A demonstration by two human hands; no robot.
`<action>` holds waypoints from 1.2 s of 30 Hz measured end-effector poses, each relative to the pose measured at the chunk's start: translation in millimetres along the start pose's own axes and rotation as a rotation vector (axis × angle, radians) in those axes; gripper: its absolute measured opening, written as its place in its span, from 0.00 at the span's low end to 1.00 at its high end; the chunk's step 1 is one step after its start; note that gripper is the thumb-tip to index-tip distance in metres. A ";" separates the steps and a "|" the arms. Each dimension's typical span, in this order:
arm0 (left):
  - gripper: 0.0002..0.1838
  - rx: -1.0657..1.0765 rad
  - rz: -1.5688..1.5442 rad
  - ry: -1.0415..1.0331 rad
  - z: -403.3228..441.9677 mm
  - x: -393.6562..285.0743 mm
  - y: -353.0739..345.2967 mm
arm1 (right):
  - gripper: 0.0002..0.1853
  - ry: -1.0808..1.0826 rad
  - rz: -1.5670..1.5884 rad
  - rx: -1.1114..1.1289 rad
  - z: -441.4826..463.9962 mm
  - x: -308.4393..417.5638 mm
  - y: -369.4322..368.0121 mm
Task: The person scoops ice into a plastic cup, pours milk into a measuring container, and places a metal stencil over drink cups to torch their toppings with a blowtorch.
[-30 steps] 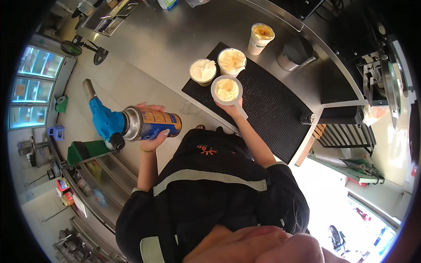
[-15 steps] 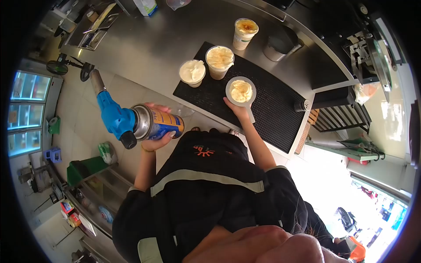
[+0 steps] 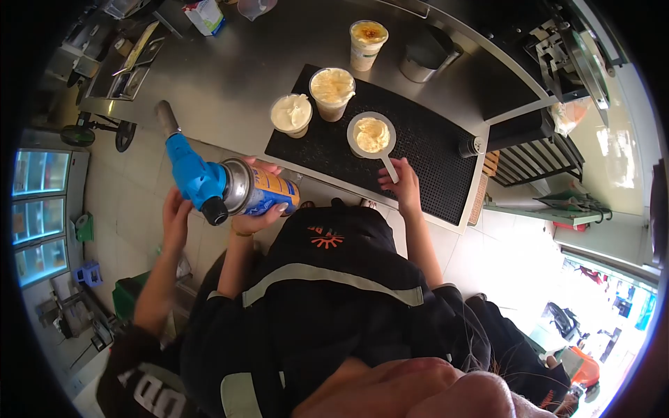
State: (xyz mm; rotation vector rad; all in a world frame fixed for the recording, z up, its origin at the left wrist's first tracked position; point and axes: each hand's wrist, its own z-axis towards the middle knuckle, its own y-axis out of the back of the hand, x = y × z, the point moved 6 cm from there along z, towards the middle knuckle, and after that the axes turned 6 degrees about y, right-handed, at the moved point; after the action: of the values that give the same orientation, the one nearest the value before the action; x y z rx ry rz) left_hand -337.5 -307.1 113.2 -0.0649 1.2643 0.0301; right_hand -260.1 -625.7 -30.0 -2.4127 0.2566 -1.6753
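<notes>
My left hand [image 3: 261,219] is wrapped around the gas canister of a blow torch [image 3: 198,177] with a blue head and metal nozzle, held left of the counter. Over a cup of pale cream [image 3: 371,134] lies a grey ring with a handle [image 3: 388,167]. My right hand [image 3: 403,184] is by the handle's end, fingers apart on both sides of it; whether they touch it I cannot tell. Beside it on the black mat stand a cream-topped cup [image 3: 332,90] and a shorter one [image 3: 290,115]. A cup with a browned top [image 3: 368,43] stands behind.
Another person's hand [image 3: 175,212] and dark sleeve are close to the torch on the left. The black mat [image 3: 439,150] covers part of the steel counter [image 3: 230,76]. A metal pitcher [image 3: 425,59] stands at the back, a small shaker [image 3: 472,146] at the mat's right edge.
My right hand has moved off the ringed cup, down toward the ring's handle. The torch has shifted slightly up and right in view. Another person's arm has appeared on the left.
</notes>
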 end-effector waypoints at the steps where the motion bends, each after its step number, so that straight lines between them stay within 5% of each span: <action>1: 0.46 0.023 0.003 -0.012 3.1 -1.1 -3.0 | 0.29 0.008 -0.043 0.008 -2.7 3.3 -9.6; 7: 0.46 0.090 -0.017 0.030 10.2 -0.6 -13.3 | 0.21 0.061 -0.057 0.070 -3.5 -7.5 -19.8; 19: 0.44 0.226 0.091 -0.081 20.0 -5.9 -37.2 | 0.23 0.082 -0.101 0.088 -3.8 -10.2 -26.0; 25: 0.43 0.201 0.013 0.058 12.1 6.4 -42.0 | 0.24 0.096 -0.128 0.116 -4.4 -13.0 -28.0; 28: 0.42 0.310 0.234 -0.082 14.5 -2.1 -50.1 | 0.23 0.015 -0.402 -0.063 -24.5 13.5 -10.9; 30: 0.35 0.169 -0.079 0.153 9.0 6.2 -61.4 | 0.22 0.225 -0.527 -0.191 -41.0 47.1 5.4; 31: 0.35 0.256 -0.019 0.080 11.5 7.5 -71.4 | 0.20 0.349 -0.472 -0.153 -54.2 73.4 0.3; 34: 0.36 0.519 0.105 0.062 17.9 15.2 -113.1 | 0.36 0.506 -0.144 0.177 -83.8 139.3 -41.9; 36: 0.38 0.501 -0.039 0.122 36.1 -5.6 -148.1 | 0.44 0.622 -0.065 0.303 -93.4 169.9 -75.4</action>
State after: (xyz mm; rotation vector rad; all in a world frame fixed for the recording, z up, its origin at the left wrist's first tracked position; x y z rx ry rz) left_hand -296.2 -452.5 134.1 0.3453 1.3604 -0.3273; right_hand -286.6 -600.9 174.8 -1.6560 0.0027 -2.2651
